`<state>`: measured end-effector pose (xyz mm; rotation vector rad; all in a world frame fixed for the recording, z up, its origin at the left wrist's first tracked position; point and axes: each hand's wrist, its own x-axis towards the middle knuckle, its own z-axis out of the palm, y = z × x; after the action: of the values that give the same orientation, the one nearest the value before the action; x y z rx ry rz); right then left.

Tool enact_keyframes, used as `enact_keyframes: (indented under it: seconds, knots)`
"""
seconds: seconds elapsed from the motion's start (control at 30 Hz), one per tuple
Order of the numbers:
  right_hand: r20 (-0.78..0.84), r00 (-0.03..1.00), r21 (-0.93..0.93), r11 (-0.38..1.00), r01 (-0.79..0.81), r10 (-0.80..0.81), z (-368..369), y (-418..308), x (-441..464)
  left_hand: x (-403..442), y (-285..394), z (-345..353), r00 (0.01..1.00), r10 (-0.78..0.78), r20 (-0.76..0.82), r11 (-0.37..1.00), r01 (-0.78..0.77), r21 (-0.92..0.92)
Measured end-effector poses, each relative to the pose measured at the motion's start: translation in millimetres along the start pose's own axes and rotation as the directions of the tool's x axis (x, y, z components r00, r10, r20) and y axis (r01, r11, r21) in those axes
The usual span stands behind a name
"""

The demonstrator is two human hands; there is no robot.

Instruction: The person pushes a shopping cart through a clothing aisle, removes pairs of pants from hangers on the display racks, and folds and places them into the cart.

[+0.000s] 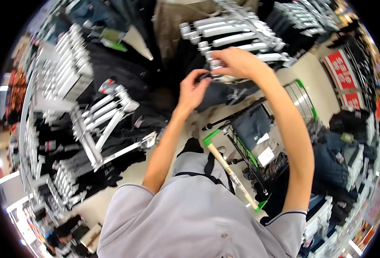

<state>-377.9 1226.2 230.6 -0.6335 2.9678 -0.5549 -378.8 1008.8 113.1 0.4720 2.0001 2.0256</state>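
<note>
My left hand (193, 91) is closed, thumb and fingers pinching the top edge of a dark grey garment (218, 95), which looks like trousers. Just above and to the right, my right hand (238, 63) curls its fingers around the white clip end of a clip hanger (215, 63) at that same edge. The fingertips of both hands nearly meet. Directly behind them is a row of white clip hangers (228, 30) on a rail, with dark garments below. Part of the clip is hidden by my right fingers.
A shopping cart (237, 182) with a green-and-tan handle stands at my right, holding folded dark clothes (252, 127). On the left, a metal rack arm (84, 133) juts out among hanging black clothes (116, 73). Red sale signs (339, 69) stand at far right.
</note>
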Motion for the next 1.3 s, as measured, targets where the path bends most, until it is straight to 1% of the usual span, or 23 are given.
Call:
enact_keyframes:
  seconds: [0.03,0.1,0.13,0.17,0.23,0.37,0.43,0.47,0.5,0.57,0.63,0.7,0.73,0.8,0.83,0.9,0.97,1.03,1.1,1.17,1.23,1.27,1.3]
  knots:
    - [-0.017,0.999,-0.032,0.999,0.037,-0.038,-2.1,-0.5,-1.7,-2.6,-4.4,2.9,0.998,0.051,-0.02,0.999,-0.051,0.016]
    - [0.005,0.996,0.01,0.996,0.088,-0.088,-2.8,2.4,-3.6,-12.0,10.2,7.4,0.996,0.078,-0.047,0.991,-0.072,0.113]
    - [0.045,0.998,0.049,0.998,0.032,-0.034,-6.2,-2.7,-5.6,-13.2,6.6,11.7,0.987,0.152,-0.056,0.985,-0.147,0.089]
    - [0.077,0.997,0.081,0.996,0.024,-0.03,-8.8,-4.8,-6.5,-18.7,16.5,14.1,0.99,0.133,-0.043,0.984,-0.127,0.122]
    - [0.15,0.989,0.093,0.996,-0.003,-0.011,-21.1,-14.9,-8.1,-23.2,18.3,15.4,0.976,0.217,0.002,0.967,-0.215,0.133]
    - [0.222,0.975,0.046,0.999,0.022,-0.032,-26.4,-21.0,-8.6,-30.6,16.8,12.9,0.971,0.239,0.003,0.96,-0.237,0.148]
    - [0.137,0.981,-0.024,0.99,0.14,-0.135,-22.4,-17.8,-14.4,-29.7,14.0,13.0,0.975,0.222,0.003,0.948,-0.217,0.233]
    - [0.106,0.964,-0.121,0.959,0.255,-0.243,-22.1,-14.6,-16.4,-29.6,10.8,16.2,0.973,0.228,-0.035,0.956,-0.217,0.199]
    - [0.117,0.959,-0.099,0.958,0.271,-0.259,-20.9,-10.4,-15.9,-31.1,12.3,16.1,0.984,0.172,-0.047,0.964,-0.158,0.213]
    - [0.071,0.947,-0.092,0.943,0.319,-0.313,-17.7,-4.7,-18.1,-31.6,10.5,17.2,0.985,0.151,-0.086,0.967,-0.129,0.218]
    - [0.102,0.951,-0.139,0.942,0.305,-0.293,-21.0,-8.8,-18.7,-33.3,12.9,16.7,0.992,0.098,-0.085,0.985,-0.084,0.148]
    - [0.088,0.952,-0.132,0.944,0.301,-0.292,-21.9,-10.2,-21.1,-32.4,9.1,13.6,0.989,0.129,-0.066,0.981,-0.118,0.151]
    - [0.082,0.955,-0.106,0.951,0.292,-0.284,-24.2,-12.3,-22.6,-35.9,11.7,10.8,0.998,0.043,-0.035,0.982,-0.036,0.187]
    - [0.071,0.953,-0.086,0.95,0.299,-0.293,-27.7,-16.7,-21.6,-38.4,10.3,6.4,0.999,0.028,-0.04,0.983,-0.02,0.184]
    - [0.088,0.963,-0.077,0.962,0.26,-0.254,-29.5,-18.9,-21.2,-39.3,6.1,4.7,0.999,0.019,-0.042,0.985,-0.012,0.175]
    - [-0.06,0.965,-0.101,0.963,0.25,-0.257,-20.1,-17.9,-20.0,-39.7,-2.5,0.1,0.999,0.017,-0.047,0.983,-0.008,0.186]
    - [-0.08,0.965,-0.06,0.968,0.244,-0.248,-17.0,-17.5,-19.7,-40.5,-3.6,0.0,0.998,0.006,-0.055,0.979,0.005,0.202]
    - [0.0,0.984,-0.112,0.978,0.175,-0.176,-19.5,-17.7,-23.9,-41.0,-4.0,0.4,0.999,-0.023,-0.044,0.98,0.031,0.194]
    - [-0.159,0.956,-0.134,0.965,0.227,-0.247,-26.1,-22.2,-38.8,-41.8,-1.0,-0.6,0.999,-0.038,-0.012,0.97,0.04,0.239]
    - [-0.281,0.894,-0.169,0.935,0.312,-0.349,-53.1,-26.1,-58.9,-44.2,7.0,-0.9,1.0,0.009,0.0,0.966,-0.009,0.259]
    - [-0.165,0.976,0.062,0.986,0.156,-0.144,-80.2,-13.5,-86.1,-45.1,8.4,0.4,0.999,0.046,-0.005,0.98,-0.044,0.196]
    - [-0.032,0.999,0.001,1.0,-0.026,0.026,-90.9,-0.4,-96.1,-45.5,10.4,0.2,0.998,0.055,0.009,0.98,-0.056,0.192]
    - [0.088,0.974,-0.082,0.976,-0.201,0.208,-100.7,16.9,-104.4,-46.4,12.6,1.0,0.998,0.065,0.027,0.98,-0.069,0.187]
